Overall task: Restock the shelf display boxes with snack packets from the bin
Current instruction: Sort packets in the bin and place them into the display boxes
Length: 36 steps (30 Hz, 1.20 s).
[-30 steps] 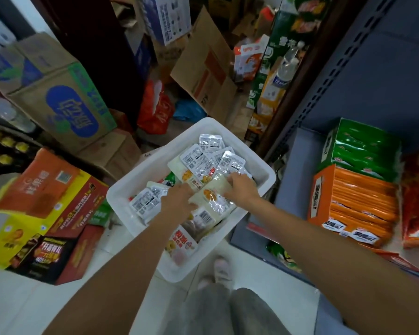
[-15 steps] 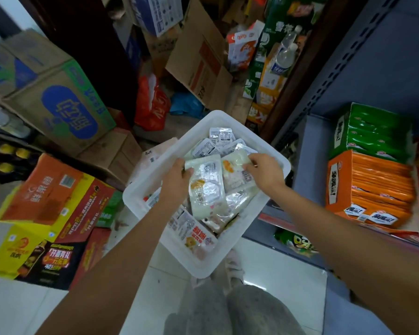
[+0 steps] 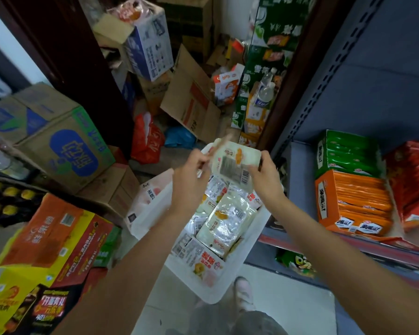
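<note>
Both hands lifted over white plastic bin [image 3: 230, 284]: left hand [image 3: 191, 174] and right hand [image 3: 264, 176] pinch opposite ends of glossy flat snack packets [image 3: 236, 163].

two hands [image 3: 191, 175], one bin [image 3: 237, 259], three display boxes [image 3: 353, 201]

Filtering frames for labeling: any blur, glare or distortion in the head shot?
Head view: the left hand and the lifted packets are motion-smeared; glare whitens the glossy wrappers in the white bin; wide-angle warp bends the shelf upright; the corners go dim.
</note>
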### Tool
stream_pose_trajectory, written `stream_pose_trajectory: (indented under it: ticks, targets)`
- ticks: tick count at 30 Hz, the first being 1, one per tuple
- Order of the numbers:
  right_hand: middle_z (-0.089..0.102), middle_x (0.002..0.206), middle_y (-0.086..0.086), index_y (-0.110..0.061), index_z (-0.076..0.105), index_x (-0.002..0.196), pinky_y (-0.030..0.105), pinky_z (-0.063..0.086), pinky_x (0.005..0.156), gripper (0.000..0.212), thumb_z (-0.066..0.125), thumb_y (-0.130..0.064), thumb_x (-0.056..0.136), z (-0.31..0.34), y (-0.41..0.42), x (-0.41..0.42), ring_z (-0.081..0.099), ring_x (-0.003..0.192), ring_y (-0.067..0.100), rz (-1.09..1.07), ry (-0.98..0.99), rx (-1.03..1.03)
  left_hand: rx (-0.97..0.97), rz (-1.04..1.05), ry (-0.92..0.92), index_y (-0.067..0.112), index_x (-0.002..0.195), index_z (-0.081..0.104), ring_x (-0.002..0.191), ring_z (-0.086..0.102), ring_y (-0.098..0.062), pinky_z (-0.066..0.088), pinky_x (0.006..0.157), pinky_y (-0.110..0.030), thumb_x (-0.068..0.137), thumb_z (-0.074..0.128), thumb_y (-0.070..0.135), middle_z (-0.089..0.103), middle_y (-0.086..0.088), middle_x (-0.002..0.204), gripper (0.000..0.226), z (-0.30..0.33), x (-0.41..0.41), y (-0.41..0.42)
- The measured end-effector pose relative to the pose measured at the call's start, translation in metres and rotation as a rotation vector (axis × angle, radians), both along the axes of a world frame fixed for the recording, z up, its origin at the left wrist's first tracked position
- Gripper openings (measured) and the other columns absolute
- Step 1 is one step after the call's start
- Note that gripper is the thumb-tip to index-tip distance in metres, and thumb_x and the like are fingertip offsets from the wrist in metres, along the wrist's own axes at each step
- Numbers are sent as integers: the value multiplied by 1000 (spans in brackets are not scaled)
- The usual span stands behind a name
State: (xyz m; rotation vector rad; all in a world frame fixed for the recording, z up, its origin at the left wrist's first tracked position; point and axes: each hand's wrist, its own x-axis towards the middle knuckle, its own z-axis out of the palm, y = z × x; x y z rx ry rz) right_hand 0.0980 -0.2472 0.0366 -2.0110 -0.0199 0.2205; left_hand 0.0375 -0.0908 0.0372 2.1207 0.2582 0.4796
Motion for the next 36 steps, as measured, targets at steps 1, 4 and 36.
stream_pose_trajectory:
  ticks: [1,4,36]
  targets:
    - [61,96,0,-12,49,110,40,54,74,16,47,-9,95,4,-2,4,61,90,23,-67,100,161,158,-146,-40,5,99,61,85,66,-21,54,74,-31,84,64,0,70,-7,97,17,3,1,-4]
    - [66,104,10,-10,55,116,39,54,77,23,44,-18,97,20,-14,13,63,95,28,-252,402,615,490,-417,-107,-2,104,64,96,66,-39,52,83,-58,68,62,-18,70,-16,106,40,5,7,-15]
    - [23,155,-8,-27,26,147,21,14,112,64,32,-56,91,104,-312,0,17,141,2,367,-693,-470,-1172,-291,111,15,108,60,95,67,-26,52,87,-43,101,39,23,70,-6,103,24,132,51,-327]
